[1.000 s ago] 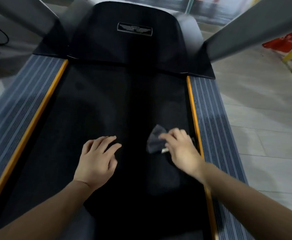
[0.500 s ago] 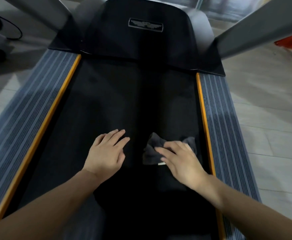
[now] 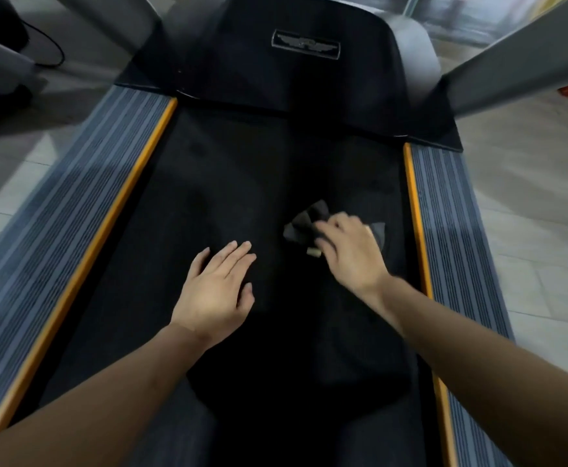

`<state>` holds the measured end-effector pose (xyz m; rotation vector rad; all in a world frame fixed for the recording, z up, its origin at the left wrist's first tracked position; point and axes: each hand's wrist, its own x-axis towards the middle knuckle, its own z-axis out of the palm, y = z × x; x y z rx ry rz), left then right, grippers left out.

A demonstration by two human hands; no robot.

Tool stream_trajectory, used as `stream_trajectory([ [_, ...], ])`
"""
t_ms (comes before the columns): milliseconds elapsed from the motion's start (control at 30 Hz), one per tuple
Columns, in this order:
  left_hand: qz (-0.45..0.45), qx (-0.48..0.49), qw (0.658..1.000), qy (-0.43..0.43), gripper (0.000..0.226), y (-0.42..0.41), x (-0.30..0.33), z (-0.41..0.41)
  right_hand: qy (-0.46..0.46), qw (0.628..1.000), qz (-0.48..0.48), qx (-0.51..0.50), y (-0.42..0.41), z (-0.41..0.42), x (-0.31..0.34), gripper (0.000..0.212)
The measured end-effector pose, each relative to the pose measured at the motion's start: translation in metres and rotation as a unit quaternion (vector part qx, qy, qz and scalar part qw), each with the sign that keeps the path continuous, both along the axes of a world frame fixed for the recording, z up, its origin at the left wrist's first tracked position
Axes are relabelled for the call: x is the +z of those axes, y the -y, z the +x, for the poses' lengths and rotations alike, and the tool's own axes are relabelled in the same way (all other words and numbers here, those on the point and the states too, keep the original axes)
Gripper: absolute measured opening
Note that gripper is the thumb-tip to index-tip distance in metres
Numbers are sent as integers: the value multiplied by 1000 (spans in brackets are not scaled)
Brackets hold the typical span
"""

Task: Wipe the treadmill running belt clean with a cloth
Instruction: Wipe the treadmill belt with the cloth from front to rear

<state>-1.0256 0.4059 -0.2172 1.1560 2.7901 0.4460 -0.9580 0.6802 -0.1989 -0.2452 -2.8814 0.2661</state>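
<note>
Looks like a gym or fitness room. Main cue: a full-size treadmill, with a wide black running belt (image 3: 228, 197), orange trim strips (image 3: 114, 210) along both belt edges and ribbed grey side rails (image 3: 60, 210) outside those. A black motor cover (image 3: 309, 79) with a winged logo badge (image 3: 305, 48) sits at the head of the belt, and thick grey uprights (image 3: 512, 62) rise from either side of the cover. The floor (image 3: 539, 210) right of the treadmill is pale tile. A black cable (image 3: 51, 50) lies on the floor left of the motor cover. Heavy commercial build, not a fold-up home unit.
</note>
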Motion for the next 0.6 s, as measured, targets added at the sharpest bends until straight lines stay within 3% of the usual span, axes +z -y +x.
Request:
stream_trajectory([
  [133,-21,-24,1000,0,55,2,4,-2,-20,994,27,104,29,61,5,30],
  [267,-14,-39,999,-2,53,9,7,-6,-36,989,13,146,16,46,0,29],
  [467,5,-43,999,5,49,17,6,-7,12,996,-80,-40,2,-52,0,44],
  [533,8,-38,999,7,49,23,7,-9,12,994,-95,-52,8,-51,2,44],
  [600,5,-36,999,1,50,30,8,-10,-9,995,-98,1,22,-29,1,42],
])
